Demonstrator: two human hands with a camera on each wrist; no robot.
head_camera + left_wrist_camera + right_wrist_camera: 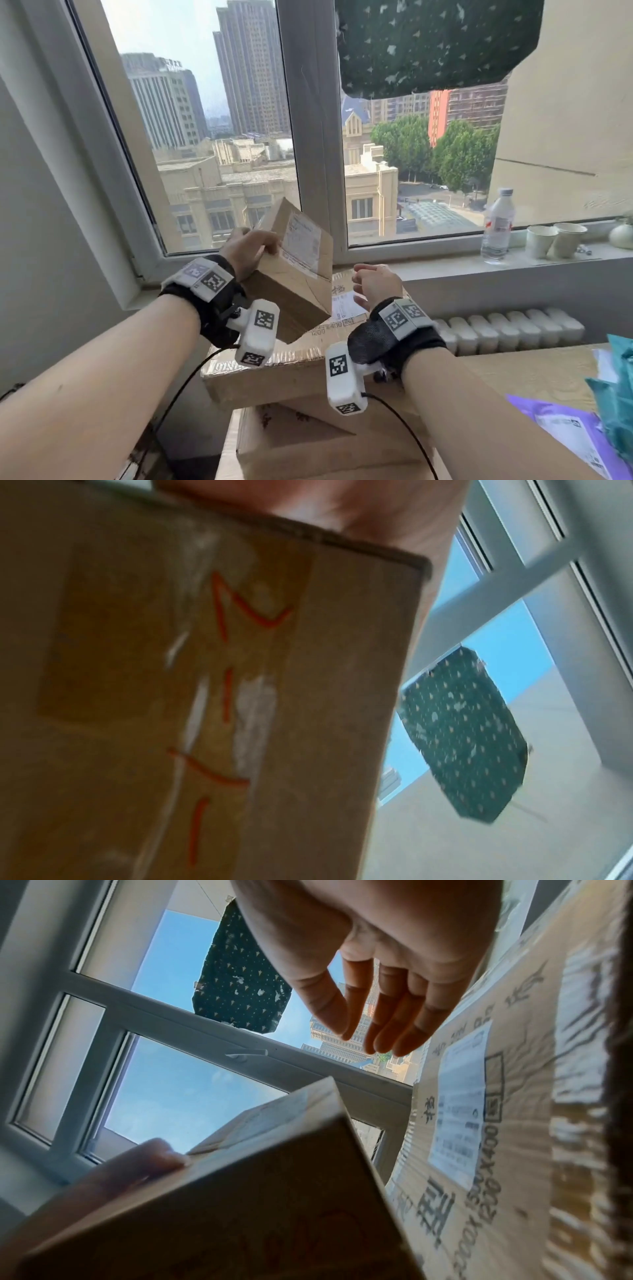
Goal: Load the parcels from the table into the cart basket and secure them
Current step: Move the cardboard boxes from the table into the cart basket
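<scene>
My left hand [251, 251] grips a small brown cardboard parcel [294, 274] with a white shipping label, held tilted in the air above the stack. Its underside with red handwriting fills the left wrist view [205, 696], and the same parcel [257, 1204] shows low in the right wrist view, a left fingertip on its edge. My right hand [375, 282] hovers just right of the parcel, fingers [387, 1020] straight and relaxed, holding nothing. Below lies a large taped carton [294, 373] with printed characters and a label [459, 1110], resting on another box [308, 442]. The cart basket is not in view.
A purple mailer [565, 431] and a teal bag [616, 394] lie on the table [534, 373] at right. The windowsill [455, 262] carries a water bottle [498, 226], paper cups [555, 240] and a small vase. A radiator [507, 329] runs under the sill.
</scene>
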